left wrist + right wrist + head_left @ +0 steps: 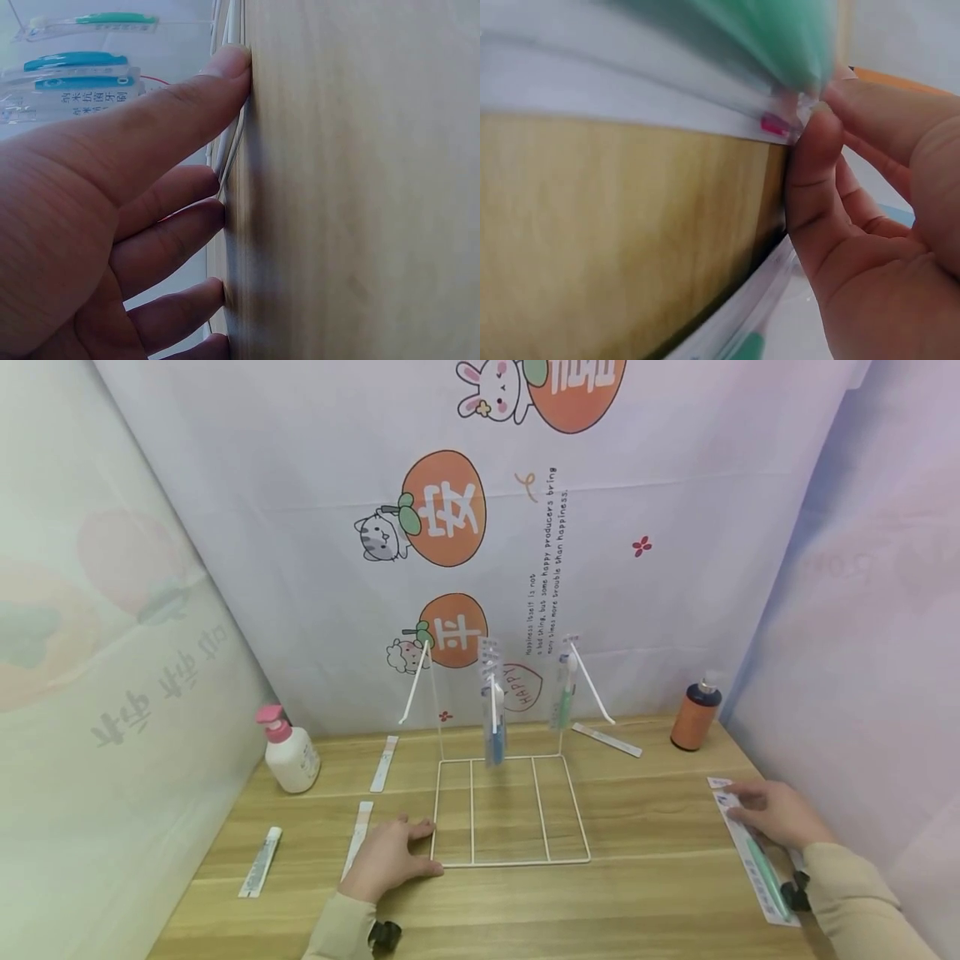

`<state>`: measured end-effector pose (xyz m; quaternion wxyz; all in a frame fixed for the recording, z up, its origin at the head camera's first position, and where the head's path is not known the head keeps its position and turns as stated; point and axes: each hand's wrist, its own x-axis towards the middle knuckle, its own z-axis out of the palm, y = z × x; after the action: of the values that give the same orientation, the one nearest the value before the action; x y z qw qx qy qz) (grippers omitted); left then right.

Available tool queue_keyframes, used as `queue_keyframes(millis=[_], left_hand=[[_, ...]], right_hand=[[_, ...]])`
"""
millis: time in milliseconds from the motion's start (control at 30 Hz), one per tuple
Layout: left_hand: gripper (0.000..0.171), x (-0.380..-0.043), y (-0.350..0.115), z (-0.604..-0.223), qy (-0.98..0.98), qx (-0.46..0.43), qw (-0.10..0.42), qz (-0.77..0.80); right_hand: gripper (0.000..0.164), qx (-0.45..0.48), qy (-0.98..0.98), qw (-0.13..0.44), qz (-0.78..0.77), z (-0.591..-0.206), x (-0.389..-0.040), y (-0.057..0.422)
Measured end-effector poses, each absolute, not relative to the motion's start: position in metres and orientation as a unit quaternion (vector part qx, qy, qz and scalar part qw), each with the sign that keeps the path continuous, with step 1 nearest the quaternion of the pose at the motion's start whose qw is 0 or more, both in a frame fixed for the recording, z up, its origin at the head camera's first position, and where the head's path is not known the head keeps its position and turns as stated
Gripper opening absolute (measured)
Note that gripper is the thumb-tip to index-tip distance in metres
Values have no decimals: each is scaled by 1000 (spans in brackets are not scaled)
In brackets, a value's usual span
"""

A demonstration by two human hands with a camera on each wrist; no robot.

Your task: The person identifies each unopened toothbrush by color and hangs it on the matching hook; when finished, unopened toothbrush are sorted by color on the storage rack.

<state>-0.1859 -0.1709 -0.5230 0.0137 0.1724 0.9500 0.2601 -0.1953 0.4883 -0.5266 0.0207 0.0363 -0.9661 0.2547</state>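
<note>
A white wire rack (513, 863) stands in the middle of the wooden table. My left hand (392, 858) is at its front left corner, with the fingers spread and fairly straight. In the left wrist view the thumb (229, 64) rests on the base wire. At the right my right hand (776, 812) pinches the far end of a packaged green toothbrush (765, 872), its thumb and index finger on the clear wrapping. A second package (746, 337) with a green part shows below that hand in the right wrist view. A blue packaged toothbrush (495, 735) and a green one (566, 697) hang on the rack.
A pink-topped pump bottle (293, 762) and a toothpaste tube (261, 863) are at the left. Narrow white packets (384, 764) lie left of the rack, another strip (607, 740) behind it. An orange bottle (695, 718) stands back right. Printed cloth walls (315, 568) enclose the table.
</note>
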Motion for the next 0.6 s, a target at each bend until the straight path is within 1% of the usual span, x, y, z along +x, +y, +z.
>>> queue_keyframes(millis=[67, 300, 467, 600], left_hand=[[72, -185, -171, -524, 950, 171, 15, 262], [72, -185, -171, -526, 950, 173, 14, 260], [72, -186, -171, -526, 951, 172, 11, 258], [73, -186, -171, -525, 952, 171, 10, 255]], right_hand=[[51, 38, -966, 25, 254, -526, -195, 486], [48, 67, -961, 71, 260, -520, -194, 470], [50, 63, -951, 84, 290, -508, -197, 456], [48, 77, -944, 122, 297, -490, -198, 439]])
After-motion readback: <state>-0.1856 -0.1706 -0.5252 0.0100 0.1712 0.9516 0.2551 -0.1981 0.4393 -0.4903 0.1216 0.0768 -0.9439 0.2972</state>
